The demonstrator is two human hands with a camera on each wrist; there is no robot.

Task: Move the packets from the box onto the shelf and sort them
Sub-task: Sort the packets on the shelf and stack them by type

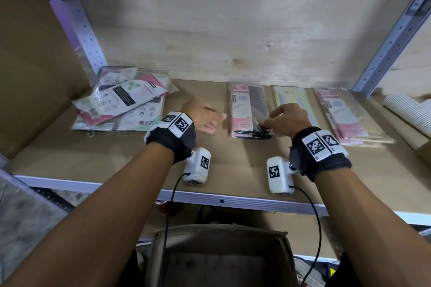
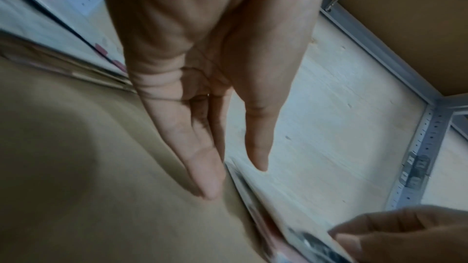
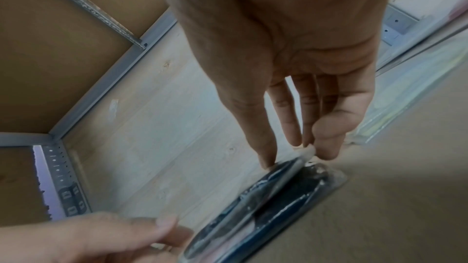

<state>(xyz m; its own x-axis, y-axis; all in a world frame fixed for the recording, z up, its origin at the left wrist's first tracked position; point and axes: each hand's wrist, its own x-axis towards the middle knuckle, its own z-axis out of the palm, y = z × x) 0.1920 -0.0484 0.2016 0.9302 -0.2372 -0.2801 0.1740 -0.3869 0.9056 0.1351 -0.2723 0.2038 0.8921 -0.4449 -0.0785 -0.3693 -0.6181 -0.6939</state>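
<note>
On the shelf (image 1: pixel 116 161) lies a stack of pink and black packets (image 1: pixel 248 112). My right hand (image 1: pixel 268 121) pinches its near right edge; in the right wrist view the thumb and fingers (image 3: pixel 326 147) hold the clear wrapper edge of the top packet (image 3: pixel 266 203). My left hand (image 1: pixel 217 121) hovers just left of that stack with straight fingers (image 2: pixel 202 167), holding nothing. A yellow-green packet stack (image 1: pixel 289 98) and a pink and beige stack (image 1: pixel 349 116) lie to the right. A loose mixed pile (image 1: pixel 121 102) sits at the far left. The cardboard box (image 1: pixel 221 254) stands below the shelf, its inside dark.
Grey metal uprights (image 1: pixel 86 30) (image 1: pixel 384 42) frame the shelf, and a pale wooden panel (image 1: pixel 233 30) closes the back. A white ribbed roll (image 1: pixel 405 112) lies at the far right. Bare cardboard lies between the mixed pile and the pink and black stack.
</note>
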